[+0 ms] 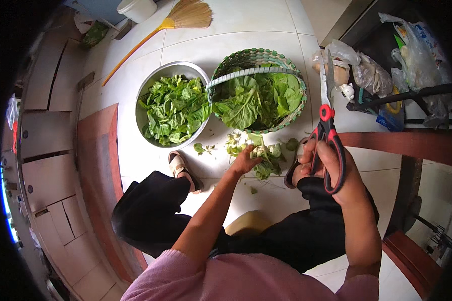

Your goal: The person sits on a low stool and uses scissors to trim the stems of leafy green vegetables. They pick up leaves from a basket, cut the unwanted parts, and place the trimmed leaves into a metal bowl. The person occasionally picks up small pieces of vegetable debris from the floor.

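My right hand point(329, 165) is closed on the handles of red-and-black scissors point(327, 113), whose blades point away from me. Low over the floor, my left hand point(245, 161) touches a pile of leafy trimmings and pale stem ends point(267, 150); whether its fingers grip any is unclear. Beyond the pile stands a green woven basket point(303, 96) with an arched handle, holding large leafy greens point(245, 103). To its left, a round metal basin point(141, 90) holds many loose green leaves point(173, 109).
A broom point(167, 24) lies on the tiled floor past the basin, near a white bucket point(137, 9). Plastic bags point(373, 73) and a dark metal frame point(403, 98) are at right, beside a reddish wooden bar point(399, 145). Cabinets point(47, 180) line the left; a reddish mat point(101, 150) lies alongside.
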{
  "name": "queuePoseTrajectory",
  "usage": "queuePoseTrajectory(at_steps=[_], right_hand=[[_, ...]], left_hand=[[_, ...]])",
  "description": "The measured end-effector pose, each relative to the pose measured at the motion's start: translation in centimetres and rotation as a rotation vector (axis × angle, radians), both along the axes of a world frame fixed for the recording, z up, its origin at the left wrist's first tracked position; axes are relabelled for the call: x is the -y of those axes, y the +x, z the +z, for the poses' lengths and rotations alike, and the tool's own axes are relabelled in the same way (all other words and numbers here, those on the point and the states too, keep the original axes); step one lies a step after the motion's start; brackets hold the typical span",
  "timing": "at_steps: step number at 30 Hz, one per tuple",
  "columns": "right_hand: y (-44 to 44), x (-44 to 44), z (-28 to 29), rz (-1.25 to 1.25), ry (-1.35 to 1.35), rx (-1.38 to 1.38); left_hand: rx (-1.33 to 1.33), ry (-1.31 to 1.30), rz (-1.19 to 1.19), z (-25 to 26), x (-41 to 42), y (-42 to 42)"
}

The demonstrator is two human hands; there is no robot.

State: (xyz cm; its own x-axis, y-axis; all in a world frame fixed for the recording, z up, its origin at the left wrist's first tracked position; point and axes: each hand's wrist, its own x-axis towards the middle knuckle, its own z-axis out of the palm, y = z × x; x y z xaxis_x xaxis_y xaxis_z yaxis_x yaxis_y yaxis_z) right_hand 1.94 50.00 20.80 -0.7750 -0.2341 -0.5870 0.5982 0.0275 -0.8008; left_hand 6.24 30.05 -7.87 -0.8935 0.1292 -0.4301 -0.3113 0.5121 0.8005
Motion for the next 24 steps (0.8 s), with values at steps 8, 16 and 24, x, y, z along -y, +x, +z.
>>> queuePoseTrajectory(at_steps=[8,16,24], right_hand=[[1.5,0.3,-2.5,0.147,0.064,-0.281],[3.9,1.9,-3.0,0.352,-0.005,-0.24],[5.1,2.4,-2.2,0.566,0.01,-0.356]], left_hand=[[-0.694,-0.093,0.006,14.7,0.6,4.4],[-0.948,-0.541,0.07,20.7,0.9,8.1],[-1.181,-0.539,0.125,20.2,1.5,10.3]])
